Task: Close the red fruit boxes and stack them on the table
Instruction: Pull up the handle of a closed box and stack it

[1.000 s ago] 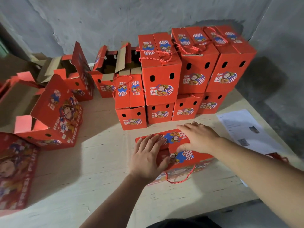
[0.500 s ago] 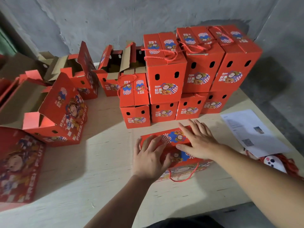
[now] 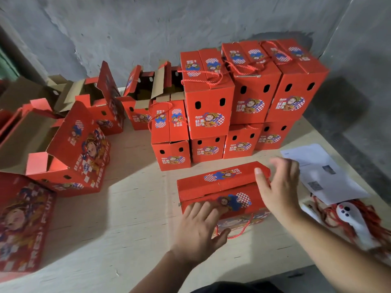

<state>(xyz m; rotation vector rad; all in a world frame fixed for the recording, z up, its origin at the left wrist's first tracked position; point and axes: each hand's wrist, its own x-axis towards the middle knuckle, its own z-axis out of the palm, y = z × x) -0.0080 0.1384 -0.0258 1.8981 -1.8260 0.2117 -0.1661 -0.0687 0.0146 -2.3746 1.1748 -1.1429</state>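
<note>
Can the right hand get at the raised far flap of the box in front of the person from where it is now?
Probably yes. The right hand is open beside the far flap of the front box, at its right end, with nothing between them. The left hand rests on the near flap, out of the way.

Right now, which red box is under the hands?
The box nearest the person, alone in front of the stack. The left hand rests on its near flap; the right hand is at its right end.

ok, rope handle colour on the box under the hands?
Red rope handle, clearest in the head view.
</note>
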